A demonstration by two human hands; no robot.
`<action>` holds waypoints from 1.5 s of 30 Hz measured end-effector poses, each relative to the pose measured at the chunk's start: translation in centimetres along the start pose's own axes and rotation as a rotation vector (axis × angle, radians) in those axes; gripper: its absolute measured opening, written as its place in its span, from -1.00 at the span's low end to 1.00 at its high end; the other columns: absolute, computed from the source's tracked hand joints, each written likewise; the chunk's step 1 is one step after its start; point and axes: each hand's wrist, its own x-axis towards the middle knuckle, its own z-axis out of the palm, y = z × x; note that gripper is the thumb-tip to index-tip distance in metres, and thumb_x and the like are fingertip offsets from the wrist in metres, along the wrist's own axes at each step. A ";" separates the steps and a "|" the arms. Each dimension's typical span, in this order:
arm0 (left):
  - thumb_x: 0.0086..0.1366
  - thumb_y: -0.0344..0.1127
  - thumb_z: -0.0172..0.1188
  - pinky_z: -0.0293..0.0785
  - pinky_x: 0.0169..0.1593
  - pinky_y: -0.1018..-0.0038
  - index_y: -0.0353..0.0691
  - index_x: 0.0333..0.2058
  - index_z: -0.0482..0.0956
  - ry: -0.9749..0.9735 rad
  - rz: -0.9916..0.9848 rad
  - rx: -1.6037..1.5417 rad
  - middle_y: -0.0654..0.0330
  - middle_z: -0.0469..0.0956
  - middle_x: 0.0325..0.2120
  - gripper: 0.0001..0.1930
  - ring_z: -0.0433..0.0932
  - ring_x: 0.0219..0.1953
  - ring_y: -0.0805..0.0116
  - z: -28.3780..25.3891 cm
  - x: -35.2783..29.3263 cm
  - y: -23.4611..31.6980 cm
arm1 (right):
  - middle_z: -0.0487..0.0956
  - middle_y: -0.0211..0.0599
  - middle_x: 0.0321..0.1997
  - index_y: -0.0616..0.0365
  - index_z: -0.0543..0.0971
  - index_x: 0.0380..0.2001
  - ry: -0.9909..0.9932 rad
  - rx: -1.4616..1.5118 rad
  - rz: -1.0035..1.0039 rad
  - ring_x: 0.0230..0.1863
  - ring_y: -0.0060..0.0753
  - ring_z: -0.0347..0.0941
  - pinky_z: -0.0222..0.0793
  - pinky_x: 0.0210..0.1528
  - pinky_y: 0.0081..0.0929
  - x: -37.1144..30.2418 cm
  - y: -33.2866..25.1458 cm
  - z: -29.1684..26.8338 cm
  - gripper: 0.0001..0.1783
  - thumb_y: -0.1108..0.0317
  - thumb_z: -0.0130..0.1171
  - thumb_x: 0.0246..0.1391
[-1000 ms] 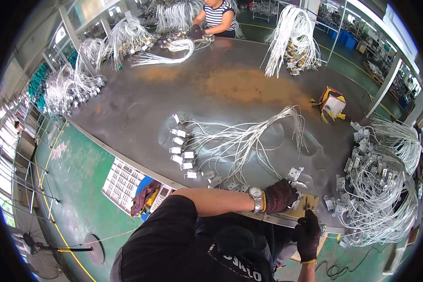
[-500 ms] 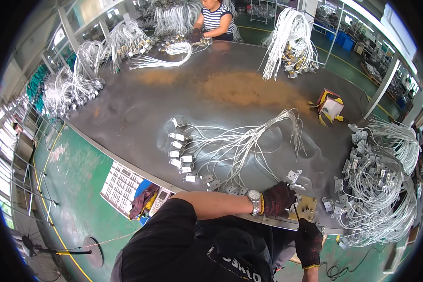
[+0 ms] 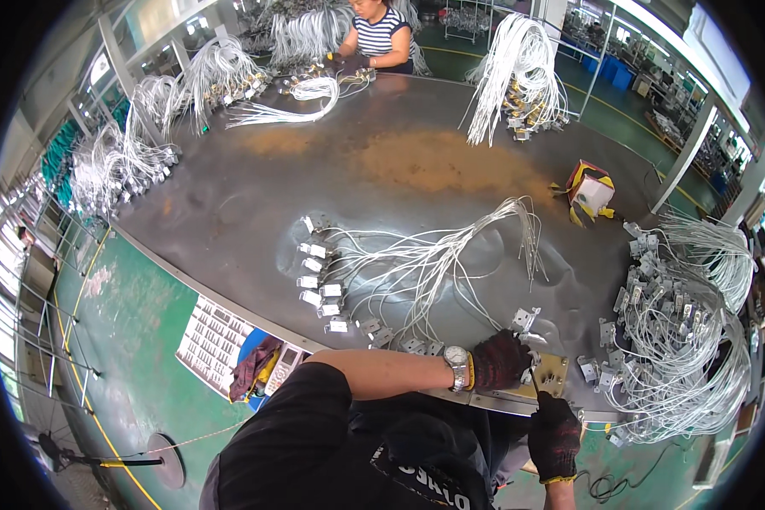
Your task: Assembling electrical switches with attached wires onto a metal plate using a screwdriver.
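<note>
My right hand [image 3: 554, 435], in a dark glove with a yellow cuff, is closed round a tool with a thin dark shaft, which looks like a screwdriver [image 3: 535, 382]. Its tip reaches up to the left side of a brass-coloured plate [image 3: 553, 371] at the table's near edge. My left hand [image 3: 500, 360], also gloved, is closed at that plate's left side, its fingertips on a small pale metal part [image 3: 531, 358] that they partly hide. Just beyond it lies a metal bracket [image 3: 526, 320]. A bundle of white cables [image 3: 438, 263] with metal-cased ends [image 3: 312, 264] spreads beyond my left arm.
Cable bundles with brackets [image 3: 680, 340] are heaped on the right. A red, yellow and white box [image 3: 590, 189] stands beyond them. More white cables [image 3: 518, 72] are piled at the far edge, where a co-worker [image 3: 378, 38] handles parts. A white tray [image 3: 217, 340] sits left, below table height.
The whole view has shifted slightly left. Both my hands stay at the brass plate, the tool still against its left side. The co-worker's hands have moved a little.
</note>
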 end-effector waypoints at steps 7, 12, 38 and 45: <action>0.07 -0.09 0.37 0.51 -0.13 0.12 -0.14 -0.19 0.64 0.002 -0.015 0.045 0.12 0.66 -0.35 -0.63 0.66 -0.25 0.05 1.0 0.0 0.1 | 0.64 -0.06 -0.20 0.16 0.65 -0.01 0.008 -0.037 0.019 -0.15 0.06 0.61 0.54 -0.08 -0.11 -0.3 0.1 0.3 -0.57 0.50 0.26 -0.04; 0.08 -0.08 0.36 0.50 -0.20 0.11 -0.14 -0.19 0.65 0.003 -0.017 0.075 0.12 0.66 -0.35 -0.63 0.66 -0.27 0.05 1.9 0.3 -0.2 | 0.66 -0.05 -0.16 0.18 0.66 -0.01 -0.043 -0.095 0.025 -0.11 0.06 0.62 0.55 -0.03 -0.12 0.0 -0.1 0.6 -0.58 0.51 0.23 -0.01; 0.22 -0.22 0.15 0.52 -0.28 0.10 -0.18 -0.31 0.69 -0.028 -0.021 0.070 0.03 0.66 -0.47 -0.79 0.68 -0.39 0.02 -0.6 0.4 0.4 | 0.72 0.02 -0.12 0.26 0.71 -0.08 -0.071 0.165 0.067 -0.09 -0.01 0.69 0.58 0.02 -0.24 0.9 0.9 -0.9 -0.69 0.50 0.26 0.07; 0.16 -0.21 0.19 0.51 -0.24 0.11 -0.17 -0.29 0.67 -0.004 0.009 0.034 0.05 0.67 -0.44 -0.78 0.69 -0.34 0.05 0.4 0.7 0.0 | 0.74 0.01 -0.16 0.27 0.72 -0.12 -0.045 0.197 0.123 -0.11 -0.04 0.71 0.60 -0.01 -0.25 1.2 0.4 -0.4 -0.74 0.50 0.24 0.10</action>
